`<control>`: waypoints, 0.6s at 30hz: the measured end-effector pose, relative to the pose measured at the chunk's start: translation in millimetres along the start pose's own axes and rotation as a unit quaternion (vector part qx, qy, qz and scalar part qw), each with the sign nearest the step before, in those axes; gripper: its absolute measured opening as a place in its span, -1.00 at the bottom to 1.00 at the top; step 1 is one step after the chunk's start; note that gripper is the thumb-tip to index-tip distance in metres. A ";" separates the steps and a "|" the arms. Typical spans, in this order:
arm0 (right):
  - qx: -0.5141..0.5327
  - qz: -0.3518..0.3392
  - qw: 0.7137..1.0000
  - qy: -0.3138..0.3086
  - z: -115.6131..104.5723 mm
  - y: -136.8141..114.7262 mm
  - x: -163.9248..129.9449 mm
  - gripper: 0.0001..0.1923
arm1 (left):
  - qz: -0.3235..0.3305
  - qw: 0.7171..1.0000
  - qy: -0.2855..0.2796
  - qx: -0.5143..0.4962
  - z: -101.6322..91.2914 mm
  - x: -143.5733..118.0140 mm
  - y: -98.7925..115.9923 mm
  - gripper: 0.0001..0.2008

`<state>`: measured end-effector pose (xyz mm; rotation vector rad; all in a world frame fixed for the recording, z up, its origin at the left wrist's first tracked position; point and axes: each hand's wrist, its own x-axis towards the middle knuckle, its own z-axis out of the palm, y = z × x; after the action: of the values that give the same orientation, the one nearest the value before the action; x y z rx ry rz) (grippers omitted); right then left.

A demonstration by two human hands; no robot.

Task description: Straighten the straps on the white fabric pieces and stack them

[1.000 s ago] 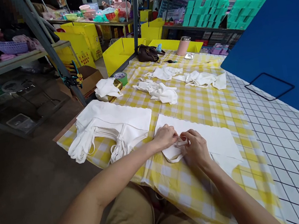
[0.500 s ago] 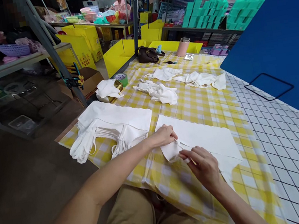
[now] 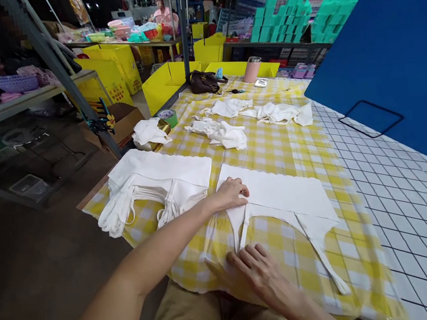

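Observation:
A white strappy camisole [image 3: 282, 192] lies flat in front of me, its wide scalloped band away from me and its straps toward me. My left hand [image 3: 231, 193] rests on its left part, fingers curled and pinching the cloth near the top of the left strap [image 3: 244, 230]. Closer to my lap, my right hand [image 3: 259, 271] has its bent fingers closed at the lower end of that strap, hiding its tip. The right strap [image 3: 329, 265] lies stretched out on the cloth. Left of my hands sits a layered stack of similar white camisoles [image 3: 159, 171].
A yellow checked tablecloth [image 3: 276, 150] covers the table. Crumpled white garments [image 3: 221, 132] lie farther back, near green tape [image 3: 167, 116], a dark handbag [image 3: 204, 82] and a pink tumbler [image 3: 252, 69]. A blue board [image 3: 384, 65] stands at right. Another person [image 3: 162, 15] sits far behind.
My right hand has moved down toward me with the left strap, which now lies straight. The camisole's left part, bunched before, is flat. My left hand stays near the strap's top.

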<state>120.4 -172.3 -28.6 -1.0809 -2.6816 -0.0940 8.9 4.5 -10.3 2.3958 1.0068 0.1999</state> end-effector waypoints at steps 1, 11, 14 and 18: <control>0.000 0.002 1.000 -0.004 1.0 -3.6 0.7 -0.69 | 0.000 1.000 -0.002 0.005 0.5 0.3 -0.2 -0.81; 0.028 0.012 0.997 0.077 -16.8 22.6 -23.0 -0.66 | -0.004 1.000 -0.010 -0.001 1.8 -0.3 0.9 -0.78; -0.021 0.242 0.961 0.135 -25.6 91.6 -39.5 -0.71 | -0.040 0.999 0.034 -0.013 -0.9 1.9 2.1 -0.76; -0.023 0.551 0.831 0.071 -40.2 182.5 -53.2 -0.69 | -0.163 0.975 0.127 0.078 -11.5 15.5 -1.0 -0.70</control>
<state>291.5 -82.4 -9.1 -2.3063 -1.5588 -0.0183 15.5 20.6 -2.0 2.3363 1.5702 0.3233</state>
